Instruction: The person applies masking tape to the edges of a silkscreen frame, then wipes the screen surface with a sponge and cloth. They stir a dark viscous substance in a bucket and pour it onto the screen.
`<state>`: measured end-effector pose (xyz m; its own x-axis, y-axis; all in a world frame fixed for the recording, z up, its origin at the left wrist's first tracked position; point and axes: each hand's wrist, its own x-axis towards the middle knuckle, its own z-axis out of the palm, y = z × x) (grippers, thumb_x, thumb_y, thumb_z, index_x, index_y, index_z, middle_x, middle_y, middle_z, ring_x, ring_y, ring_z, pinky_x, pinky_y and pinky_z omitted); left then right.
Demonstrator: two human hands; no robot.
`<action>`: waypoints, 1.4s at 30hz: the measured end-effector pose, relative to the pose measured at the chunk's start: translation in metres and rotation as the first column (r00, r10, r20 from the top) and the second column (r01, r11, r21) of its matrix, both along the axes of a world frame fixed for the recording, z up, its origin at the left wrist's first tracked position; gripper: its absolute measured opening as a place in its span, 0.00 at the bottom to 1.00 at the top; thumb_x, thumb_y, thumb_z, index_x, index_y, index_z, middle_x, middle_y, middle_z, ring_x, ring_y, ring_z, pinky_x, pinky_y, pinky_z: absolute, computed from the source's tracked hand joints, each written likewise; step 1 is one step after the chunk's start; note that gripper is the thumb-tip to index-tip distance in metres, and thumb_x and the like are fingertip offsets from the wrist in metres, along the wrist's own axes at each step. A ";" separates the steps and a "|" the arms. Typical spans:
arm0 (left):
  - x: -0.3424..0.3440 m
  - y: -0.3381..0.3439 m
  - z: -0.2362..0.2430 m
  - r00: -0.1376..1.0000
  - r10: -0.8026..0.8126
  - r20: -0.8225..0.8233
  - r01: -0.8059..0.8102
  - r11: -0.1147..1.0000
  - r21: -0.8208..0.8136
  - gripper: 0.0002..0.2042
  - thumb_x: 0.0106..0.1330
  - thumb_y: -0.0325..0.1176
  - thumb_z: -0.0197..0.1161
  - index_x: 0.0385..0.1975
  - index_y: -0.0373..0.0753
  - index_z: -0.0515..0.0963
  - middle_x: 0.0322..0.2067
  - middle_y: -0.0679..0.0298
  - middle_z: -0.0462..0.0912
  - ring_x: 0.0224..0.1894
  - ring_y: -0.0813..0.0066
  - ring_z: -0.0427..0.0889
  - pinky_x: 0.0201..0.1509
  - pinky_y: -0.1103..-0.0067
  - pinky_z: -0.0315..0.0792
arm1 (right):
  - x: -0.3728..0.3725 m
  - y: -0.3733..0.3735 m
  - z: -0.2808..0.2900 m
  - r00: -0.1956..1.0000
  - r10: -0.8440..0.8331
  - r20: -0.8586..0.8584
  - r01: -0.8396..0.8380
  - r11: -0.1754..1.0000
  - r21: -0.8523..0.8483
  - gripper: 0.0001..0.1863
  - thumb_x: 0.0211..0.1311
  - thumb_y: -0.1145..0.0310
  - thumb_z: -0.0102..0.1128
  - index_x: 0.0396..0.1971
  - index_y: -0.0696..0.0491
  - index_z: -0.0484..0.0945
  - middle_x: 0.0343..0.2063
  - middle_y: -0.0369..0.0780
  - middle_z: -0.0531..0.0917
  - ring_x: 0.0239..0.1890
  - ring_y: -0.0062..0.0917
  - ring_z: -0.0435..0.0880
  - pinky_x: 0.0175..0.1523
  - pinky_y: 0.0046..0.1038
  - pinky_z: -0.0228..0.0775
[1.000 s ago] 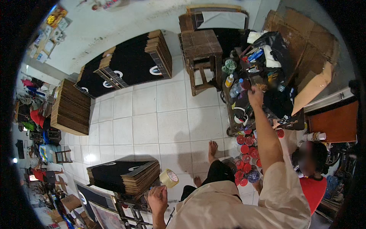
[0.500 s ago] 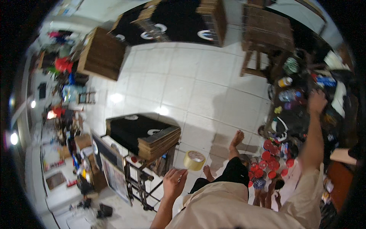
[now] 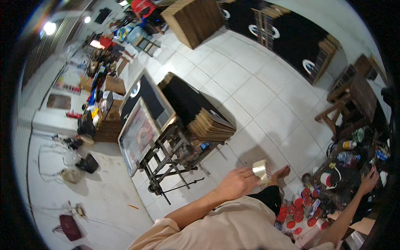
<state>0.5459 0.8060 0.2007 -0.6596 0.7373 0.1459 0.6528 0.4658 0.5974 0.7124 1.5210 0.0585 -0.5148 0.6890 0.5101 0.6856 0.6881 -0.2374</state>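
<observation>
My left hand (image 3: 238, 183) is closed on the edge of a roll of clear yellowish packing tape (image 3: 261, 171), held out in front of my body. Over at the right, my right hand (image 3: 368, 181) is stretched out above a cluttered surface. Its fingers are small and dark there, so whether they hold anything is unclear. Close to that hand lie a clear plastic bottle (image 3: 349, 158), a yellow-labelled bottle (image 3: 349, 144) and a white tub (image 3: 329, 179) with a handle.
Several red-lidded tubs (image 3: 298, 203) crowd the floor by my feet. Left of me stands a metal stand with a framed screen (image 3: 141, 137), beside a stack of black-faced boards (image 3: 210, 125). Further off are a wooden box (image 3: 192, 23), more boards (image 3: 291, 37), a wooden stool (image 3: 354, 98) and people (image 3: 143, 8).
The view has swung toward the left. My left hand has carried the tape roll across in front of my body. My right hand stays over the cluttered surface.
</observation>
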 end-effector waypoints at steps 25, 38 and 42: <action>0.235 -0.492 0.145 0.573 0.792 -0.209 -0.812 0.584 -0.012 0.03 0.65 0.30 0.72 0.36 0.41 0.87 0.31 0.61 0.80 0.33 0.59 0.82 0.36 0.66 0.77 | -0.041 -0.915 0.140 0.768 0.315 -0.557 -0.267 -0.633 -0.727 0.17 0.83 0.50 0.54 0.41 0.49 0.78 0.27 0.36 0.84 0.24 0.16 0.80 0.27 0.20 0.75; 0.301 -0.754 0.099 0.353 0.925 -0.138 -0.934 0.339 -0.117 0.07 0.74 0.37 0.67 0.39 0.42 0.88 0.19 0.54 0.83 0.21 0.53 0.83 0.28 0.65 0.75 | 0.045 -1.218 0.141 0.658 0.419 -0.626 -0.125 -0.759 -0.639 0.22 0.84 0.50 0.53 0.50 0.56 0.82 0.29 0.36 0.86 0.28 0.18 0.83 0.36 0.24 0.80; 0.310 -0.828 0.084 0.227 0.968 0.104 -0.968 0.236 -0.083 0.09 0.75 0.37 0.66 0.40 0.39 0.87 0.20 0.55 0.86 0.21 0.58 0.87 0.28 0.69 0.77 | 0.058 -1.316 0.149 0.529 0.498 -0.687 -0.114 -0.761 -0.639 0.18 0.81 0.54 0.59 0.50 0.56 0.82 0.30 0.37 0.88 0.29 0.18 0.85 0.37 0.23 0.81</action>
<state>0.8561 -0.0217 0.2846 -0.8791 -0.4764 0.0150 -0.3651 0.6934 0.6212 0.7708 0.2045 0.2071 -0.7801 -0.5676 -0.2631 0.4839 -0.2810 -0.8288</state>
